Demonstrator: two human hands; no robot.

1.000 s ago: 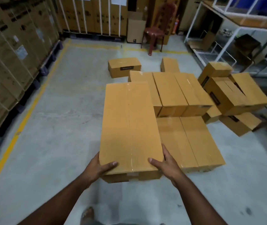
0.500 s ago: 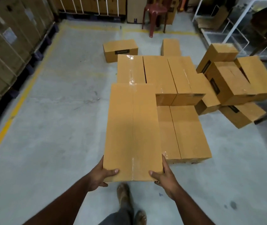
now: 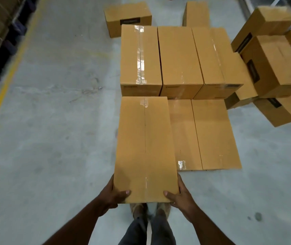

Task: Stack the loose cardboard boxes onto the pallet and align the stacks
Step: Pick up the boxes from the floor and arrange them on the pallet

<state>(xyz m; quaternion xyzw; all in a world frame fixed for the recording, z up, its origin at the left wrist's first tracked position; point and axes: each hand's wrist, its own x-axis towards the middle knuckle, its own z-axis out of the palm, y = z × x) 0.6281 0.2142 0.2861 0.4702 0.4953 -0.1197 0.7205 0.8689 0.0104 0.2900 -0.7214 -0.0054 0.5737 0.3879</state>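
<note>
I hold a long taped cardboard box (image 3: 145, 149) flat in front of me. My left hand (image 3: 113, 195) grips its near left corner and my right hand (image 3: 177, 195) grips its near right corner, thumbs on top. Its far end reaches a row of three stacked boxes (image 3: 178, 57). To its right lie two lower boxes (image 3: 210, 133) side by side; the carried box covers part of the left one. The pallet is hidden under the boxes.
A jumble of loose boxes (image 3: 272, 64) lies tilted at the right. Two more boxes (image 3: 127, 16) sit on the floor beyond the row. Bare concrete floor (image 3: 52, 129) spreads to the left, with a yellow line (image 3: 1, 92) and wrapped pallet loads along the left edge. My feet (image 3: 150, 209) show below the box.
I have stepped closer to the stack and brought the carried box lower and forward, beside the two low boxes. Both hands keep their grip on its near corners.
</note>
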